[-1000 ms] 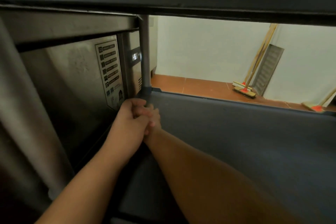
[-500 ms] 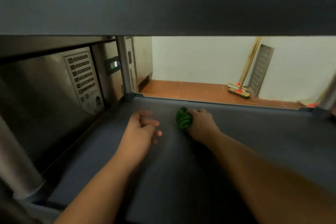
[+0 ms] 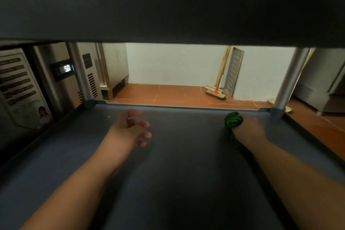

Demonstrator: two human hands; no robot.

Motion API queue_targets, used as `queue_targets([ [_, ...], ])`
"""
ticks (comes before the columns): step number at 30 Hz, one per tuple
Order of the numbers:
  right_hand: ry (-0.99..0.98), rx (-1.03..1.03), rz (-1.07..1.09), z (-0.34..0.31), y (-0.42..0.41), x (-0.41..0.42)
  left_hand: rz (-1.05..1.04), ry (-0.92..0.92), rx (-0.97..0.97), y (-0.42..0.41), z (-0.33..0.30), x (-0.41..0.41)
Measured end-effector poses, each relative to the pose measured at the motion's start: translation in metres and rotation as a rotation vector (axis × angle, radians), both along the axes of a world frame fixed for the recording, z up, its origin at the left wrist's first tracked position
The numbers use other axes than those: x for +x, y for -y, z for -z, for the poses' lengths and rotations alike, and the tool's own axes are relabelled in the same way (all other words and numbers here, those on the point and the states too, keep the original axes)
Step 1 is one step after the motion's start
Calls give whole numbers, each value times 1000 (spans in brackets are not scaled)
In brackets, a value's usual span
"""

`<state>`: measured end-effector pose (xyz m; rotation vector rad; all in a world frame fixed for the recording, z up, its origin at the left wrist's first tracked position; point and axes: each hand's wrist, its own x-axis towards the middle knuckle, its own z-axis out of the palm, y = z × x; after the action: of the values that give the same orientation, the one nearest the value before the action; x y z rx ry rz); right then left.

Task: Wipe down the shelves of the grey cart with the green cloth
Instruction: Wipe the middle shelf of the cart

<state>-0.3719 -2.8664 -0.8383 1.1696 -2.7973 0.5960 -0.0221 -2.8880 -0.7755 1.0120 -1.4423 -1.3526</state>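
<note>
So the grey cart's lower shelf [image 3: 177, 173] fills most of the view, a flat dark slab running away from the camera toward its far lip, with the shelf above [image 3: 168, 2] as a low ceiling and a metal post at each far corner, left post [image 3: 79, 73] and right post [image 3: 288, 78]. Looks rigid and smooth, so I'd guess a cloth slides over it easily and it takes firm pressure without flexing. The right hand [image 3: 250, 127] is out near the far right corner, close to that post, its grip clamped around the green cloth [image 3: 232, 120], which is bunched into a wad at the front of the fist and pressed on or just above the shelf (blurry, can't tell for sure). A thin tail of cloth trails back under the wrist toward the camera, so its long axis runs roughly front to back along the forearm, wad end pointing at the far edge. It's soft, light and floppy by the look of it; holding it balled in the palm seems right. The left hand [image 3: 130, 129] hovers mid-shelf, fingers loose and apart, holding nothing.
</note>
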Motion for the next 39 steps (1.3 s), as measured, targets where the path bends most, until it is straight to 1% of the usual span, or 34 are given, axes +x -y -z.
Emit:
queue_targets([
  [3,9,-28,9,8,24,21,-41,1,14,13,0,18],
  [6,5,3,6,5,48,56,-25,17,5,27,4,43],
  [9,18,44,-20,-1,79,94,-52,10,20,43,5,81],
  [12,-7,56,-103,-1,119,137,-129,-27,26,59,6,120],
  [16,7,12,-194,3,170,208,-227,-8,1,77,13,166],
  [19,20,5,-235,3,198,260,-308,-71,49,86,16,191],
  [23,84,-4,-382,4,226,320,-377,-88,115,90,21,198],
  [26,99,-28,-457,3,242,362,-372,-124,168,94,21,202],
  [28,101,-64,-527,5,250,389,-368,-141,168,96,20,205],
  [32,150,-87,-777,12,260,446,-425,-182,118,100,18,209],
  [34,164,-65,-817,12,258,456,-460,-191,91,101,18,210],
  [36,163,-49,-840,12,250,453,-453,-179,88,100,18,209],
  [39,137,-39,-929,13,226,447,-423,-115,13,94,20,207],
])
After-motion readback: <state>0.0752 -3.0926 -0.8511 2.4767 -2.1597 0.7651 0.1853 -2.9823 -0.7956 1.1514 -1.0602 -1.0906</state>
